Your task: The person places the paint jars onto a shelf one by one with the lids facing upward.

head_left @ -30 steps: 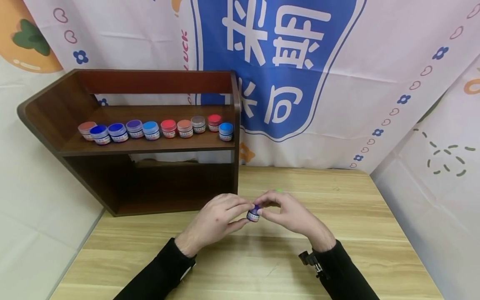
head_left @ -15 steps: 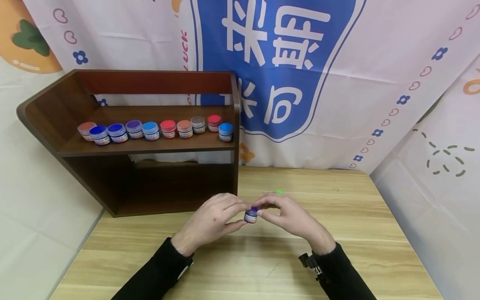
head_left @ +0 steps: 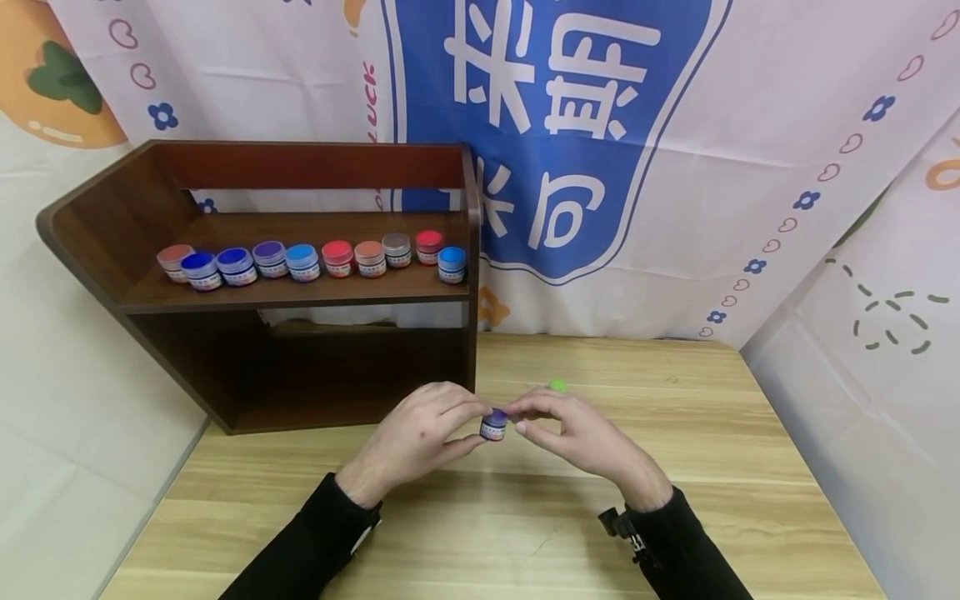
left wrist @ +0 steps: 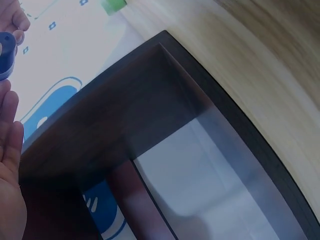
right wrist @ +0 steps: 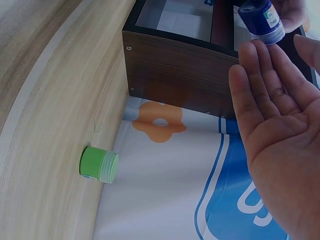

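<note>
A small paint jar [head_left: 492,427] with a purple lid and a white label is held over the table by my left hand [head_left: 416,437], its thumb below and fingers at the upper side. My right hand [head_left: 573,429] is on the jar's other side, fingertips right at the lid. In the right wrist view, this hand's fingers [right wrist: 280,95] lie extended, the thumb is apart, and the jar [right wrist: 260,20] appears dark blue. Only the edge of the left hand [left wrist: 10,165] and part of the jar [left wrist: 6,57] show in the left wrist view.
A dark brown wooden shelf [head_left: 300,289] stands at the back left. Several paint jars with blue, purple, red, orange and grey lids [head_left: 337,258] line its upper board. A green jar [right wrist: 97,164] stands on the wood-grain table [head_left: 675,433] behind the right hand. Printed cloth hangs behind.
The left hand has moved slightly left with the purple-lidded jar. The right thumb has come away from the jar, and its fingers have loosened. More of the green jar shows.
</note>
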The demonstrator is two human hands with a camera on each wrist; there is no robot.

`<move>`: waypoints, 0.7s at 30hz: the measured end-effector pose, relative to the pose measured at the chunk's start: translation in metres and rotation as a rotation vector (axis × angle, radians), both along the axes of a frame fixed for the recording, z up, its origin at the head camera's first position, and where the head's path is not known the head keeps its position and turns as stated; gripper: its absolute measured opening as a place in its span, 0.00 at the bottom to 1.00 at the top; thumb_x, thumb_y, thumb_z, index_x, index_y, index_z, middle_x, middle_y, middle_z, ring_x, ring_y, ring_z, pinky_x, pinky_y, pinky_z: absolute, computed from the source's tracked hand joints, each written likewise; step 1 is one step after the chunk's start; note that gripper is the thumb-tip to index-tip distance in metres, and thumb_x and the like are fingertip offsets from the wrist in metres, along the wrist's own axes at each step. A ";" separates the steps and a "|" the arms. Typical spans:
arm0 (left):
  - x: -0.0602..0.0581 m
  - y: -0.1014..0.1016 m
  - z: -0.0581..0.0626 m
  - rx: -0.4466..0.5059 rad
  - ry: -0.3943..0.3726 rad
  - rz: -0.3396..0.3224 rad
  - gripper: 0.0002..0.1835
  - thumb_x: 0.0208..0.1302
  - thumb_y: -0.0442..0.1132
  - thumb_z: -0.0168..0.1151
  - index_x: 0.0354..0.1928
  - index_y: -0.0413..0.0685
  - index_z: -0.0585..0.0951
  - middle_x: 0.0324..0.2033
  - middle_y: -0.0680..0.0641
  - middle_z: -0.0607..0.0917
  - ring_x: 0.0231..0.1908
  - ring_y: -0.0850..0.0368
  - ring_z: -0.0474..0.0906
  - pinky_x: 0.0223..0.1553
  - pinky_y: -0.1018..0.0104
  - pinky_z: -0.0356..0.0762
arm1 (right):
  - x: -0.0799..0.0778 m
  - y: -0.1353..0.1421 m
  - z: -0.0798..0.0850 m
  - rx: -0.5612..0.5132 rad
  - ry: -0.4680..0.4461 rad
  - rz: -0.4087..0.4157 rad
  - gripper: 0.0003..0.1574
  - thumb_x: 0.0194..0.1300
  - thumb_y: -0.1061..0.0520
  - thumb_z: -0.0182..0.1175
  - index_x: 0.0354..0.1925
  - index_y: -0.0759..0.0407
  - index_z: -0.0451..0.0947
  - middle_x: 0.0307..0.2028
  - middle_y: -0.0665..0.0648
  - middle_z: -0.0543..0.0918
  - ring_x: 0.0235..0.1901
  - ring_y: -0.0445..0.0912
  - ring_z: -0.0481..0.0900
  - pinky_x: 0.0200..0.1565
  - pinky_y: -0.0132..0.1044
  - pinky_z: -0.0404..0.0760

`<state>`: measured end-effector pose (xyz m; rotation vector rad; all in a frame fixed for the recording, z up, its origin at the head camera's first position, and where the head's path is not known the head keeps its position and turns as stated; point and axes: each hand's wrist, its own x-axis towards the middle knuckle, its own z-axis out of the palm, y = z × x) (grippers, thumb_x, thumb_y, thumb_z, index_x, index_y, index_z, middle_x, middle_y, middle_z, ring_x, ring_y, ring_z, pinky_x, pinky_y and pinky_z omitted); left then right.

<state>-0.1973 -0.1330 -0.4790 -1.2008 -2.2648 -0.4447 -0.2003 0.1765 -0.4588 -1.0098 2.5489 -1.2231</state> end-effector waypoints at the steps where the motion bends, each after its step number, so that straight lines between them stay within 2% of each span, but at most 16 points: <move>1: -0.001 -0.001 0.000 -0.002 0.005 0.002 0.27 0.65 0.52 0.92 0.61 0.55 0.92 0.54 0.56 0.96 0.57 0.59 0.92 0.63 0.59 0.95 | 0.000 0.000 0.000 0.001 -0.002 0.000 0.19 0.92 0.46 0.64 0.71 0.47 0.90 0.66 0.50 0.93 0.64 0.48 0.92 0.66 0.45 0.92; 6: -0.006 -0.013 0.003 -0.023 0.023 0.017 0.26 0.66 0.51 0.91 0.62 0.54 0.92 0.55 0.56 0.96 0.58 0.58 0.92 0.63 0.58 0.95 | 0.001 0.001 0.002 0.021 0.013 -0.013 0.20 0.93 0.46 0.62 0.71 0.49 0.90 0.67 0.51 0.93 0.66 0.50 0.92 0.68 0.55 0.93; 13: -0.020 -0.051 0.006 -0.036 -0.014 0.114 0.25 0.67 0.47 0.91 0.62 0.52 0.92 0.55 0.53 0.96 0.58 0.55 0.92 0.65 0.53 0.95 | 0.002 0.007 0.001 0.060 0.046 -0.047 0.20 0.94 0.45 0.61 0.71 0.46 0.90 0.70 0.50 0.92 0.71 0.51 0.89 0.73 0.58 0.90; 21: -0.037 -0.085 -0.006 -0.126 -0.090 0.151 0.24 0.67 0.44 0.91 0.60 0.50 0.92 0.54 0.51 0.96 0.57 0.52 0.94 0.66 0.47 0.95 | 0.001 0.018 -0.008 0.065 0.064 -0.066 0.20 0.93 0.47 0.62 0.73 0.46 0.87 0.71 0.49 0.90 0.69 0.50 0.89 0.74 0.57 0.89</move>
